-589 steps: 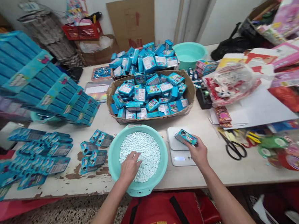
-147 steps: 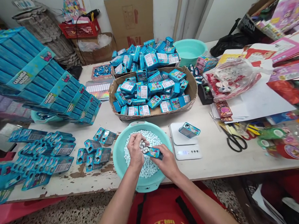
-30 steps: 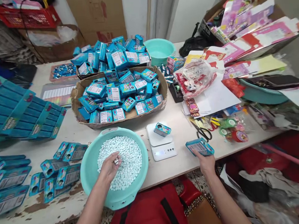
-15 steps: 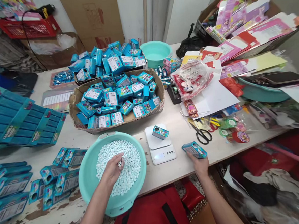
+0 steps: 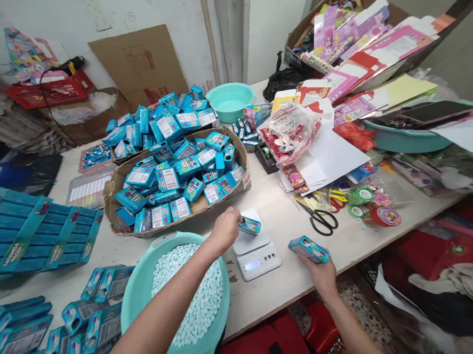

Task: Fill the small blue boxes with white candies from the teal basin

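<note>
My left hand [image 5: 226, 229] is over the left end of a small blue candy box [image 5: 250, 225], its fingers closed together. What they hold, if anything, is hidden. That box lies on the white digital scale [image 5: 261, 261], whose display is lit. My right hand [image 5: 321, 272] grips another blue candy box [image 5: 309, 249] just right of the scale, at the table's front edge. Under my left forearm stands a turquoise basin [image 5: 127, 296] with many small pale-blue candies [image 5: 200, 302] in it.
Behind the basin, a cardboard tray [image 5: 114, 211] is heaped with blue boxes. More boxes with round holes [image 5: 96, 319] stand at the left. Black scissors [image 5: 323, 222], tape rolls [image 5: 385, 216] and a plastic bag [image 5: 292, 133] lie to the right.
My left hand has moved from the candies in the basin, up and right, to the box on the scale. My right hand still holds its box in about the same place.
</note>
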Tool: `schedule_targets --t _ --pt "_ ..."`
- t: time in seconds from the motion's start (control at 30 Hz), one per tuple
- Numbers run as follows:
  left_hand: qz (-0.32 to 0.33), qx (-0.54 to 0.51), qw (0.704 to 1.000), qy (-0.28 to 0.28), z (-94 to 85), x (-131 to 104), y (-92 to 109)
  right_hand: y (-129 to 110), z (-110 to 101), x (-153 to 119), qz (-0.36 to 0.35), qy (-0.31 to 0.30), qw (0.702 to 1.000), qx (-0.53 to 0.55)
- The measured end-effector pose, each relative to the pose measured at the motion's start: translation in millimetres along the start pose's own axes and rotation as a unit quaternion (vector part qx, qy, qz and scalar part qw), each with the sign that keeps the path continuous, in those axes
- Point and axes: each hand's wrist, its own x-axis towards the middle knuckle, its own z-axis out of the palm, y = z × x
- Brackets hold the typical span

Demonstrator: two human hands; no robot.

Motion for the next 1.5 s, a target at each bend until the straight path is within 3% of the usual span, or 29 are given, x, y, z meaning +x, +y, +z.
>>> schedule_targets --t 0.13,0.4,0.6,0.67,0.73,0.83,0.87,0.93,1.0,1.07,1.23,1.33,1.43,1.5 --pt "0.027 0.084 0.996 -0.032 3.6 10 5 2 2 -2 0.007 0.004 1.000 0.029" --pt "0.054 0.131 0.989 -0.038 6.2 15 4 10 3 0 0.004 0.005 0.998 0.063" --pt "0.063 0.063 0.996 0.013 -5.4 11 6 3 2 -2 0.007 0.003 0.998 0.062" --pt "0.027 0.002 0.998 0.063 -11.2 -6 -9 1 1 -2 0.005 0.005 0.998 0.060" --pt "-0.065 -0.034 0.990 0.118 -8.8 -36 -37 1 1 -2 0.004 0.007 0.998 0.057" --pt "-0.259 -0.016 0.955 0.143 18.9 -95 -83 2 0 -2 0.005 0.002 0.999 0.052" --pt "-0.278 -0.016 0.955 0.102 33.2 -114 -95 3 0 -2 0.005 -0.001 0.999 0.050" --pt "-0.256 -0.024 0.966 0.027 62.1 -144 -108 4 0 -2 0.002 -0.006 0.999 0.045" --pt "-0.220 -0.029 0.975 -0.018 82.9 -160 -111 4 -1 -3 -0.002 -0.010 0.999 0.034" --pt "-0.213 -0.047 0.975 -0.027 90.9 -165 -110 3 -2 -4 -0.006 -0.012 1.000 0.020" --pt "-0.277 -0.158 0.948 0.003 76.1 -166 -124 -4 -2 -7 -0.011 -0.009 1.000 -0.010" --pt "-0.284 -0.121 0.951 0.012 61.3 -173 -130 -7 -2 -7 -0.010 -0.006 1.000 -0.015" --pt "-0.247 -0.038 0.967 0.055 45.4 -162 -110 -12 -2 -8 -0.013 -0.004 1.000 -0.013" --pt "-0.188 -0.045 0.975 0.107 37.2 -132 -84 -19 -1 -11 -0.022 -0.013 1.000 -0.002"
